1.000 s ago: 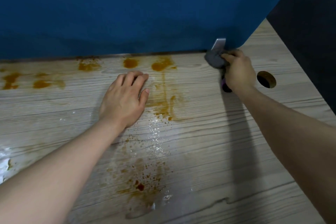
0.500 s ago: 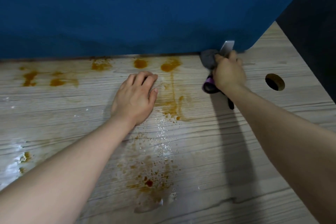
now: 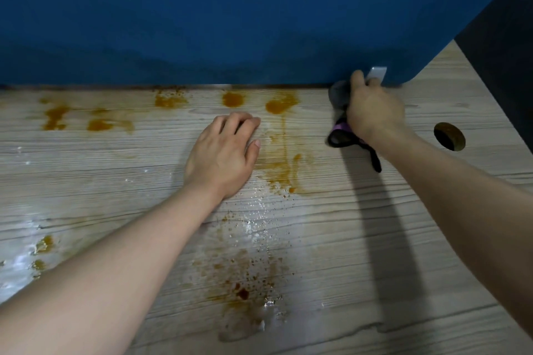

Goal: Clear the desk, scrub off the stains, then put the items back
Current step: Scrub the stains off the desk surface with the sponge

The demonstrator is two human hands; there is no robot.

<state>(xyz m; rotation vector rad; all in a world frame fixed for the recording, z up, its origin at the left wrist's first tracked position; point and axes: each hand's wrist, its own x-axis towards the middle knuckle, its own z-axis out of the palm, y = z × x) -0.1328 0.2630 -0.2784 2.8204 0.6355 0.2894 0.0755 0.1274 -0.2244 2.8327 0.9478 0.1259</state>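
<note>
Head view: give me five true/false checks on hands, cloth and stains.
1. The left hand lies flat on the desk. True.
2. The right hand is empty. False: it grips a grey cloth.
3. The cloth sits on the orange stains. False: it is to their right, near the blue panel.
4. A round hole lies right of the right hand. True.
5. All stains are gone. False: several remain.

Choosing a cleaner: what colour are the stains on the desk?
Orange-brown stains on the light wood-grain desk, head view.
</note>
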